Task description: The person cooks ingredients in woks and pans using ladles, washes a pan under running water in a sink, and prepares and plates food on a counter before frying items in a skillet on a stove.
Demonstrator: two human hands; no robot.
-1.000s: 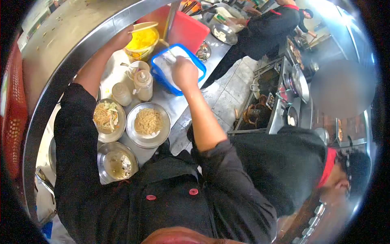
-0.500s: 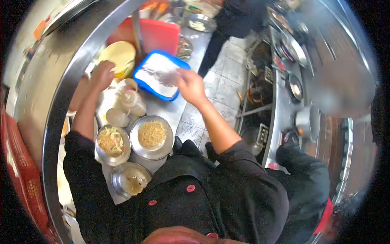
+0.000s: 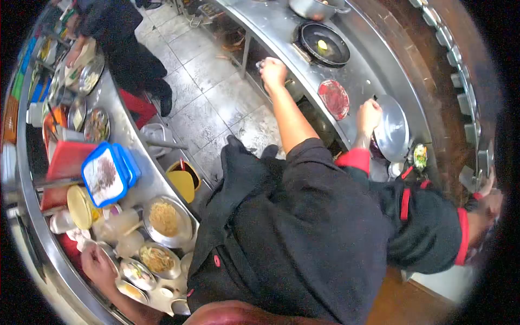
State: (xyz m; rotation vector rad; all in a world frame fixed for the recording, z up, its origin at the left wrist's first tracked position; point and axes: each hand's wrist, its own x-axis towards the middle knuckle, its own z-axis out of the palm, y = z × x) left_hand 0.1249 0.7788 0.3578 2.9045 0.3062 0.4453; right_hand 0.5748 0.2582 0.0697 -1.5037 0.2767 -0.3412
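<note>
My right hand [image 3: 272, 73] is closed and raised over the floor, close to the edge of the stove counter. A small pale bit shows at its fingertips, too unclear to name. My left hand [image 3: 98, 265] is loosely open at the prep counter, beside several metal plates. Closest to it are a plate of mixed vegetables [image 3: 138, 273] and a plate of noodles with vegetables [image 3: 157, 259]. Behind these stands a larger plate of plain noodles [image 3: 164, 219]. A blue-rimmed tub [image 3: 116, 176] holds white powder with a dark patch. Beside the tub, a round yellow lid [image 3: 80, 207] leans.
Across the aisle, a black frying pan [image 3: 324, 44] with a small yellow piece sits near a red round lid [image 3: 333, 99]. A co-worker's red-cuffed hand [image 3: 369, 115] is at a metal lid [image 3: 391, 129]. Another person [image 3: 116, 32] stands at the far left.
My view has turned right towards the stove. My right hand has left the blue-rimmed tub and swung across the aisle. My left hand has come back from the yellow lid to the plates.
</note>
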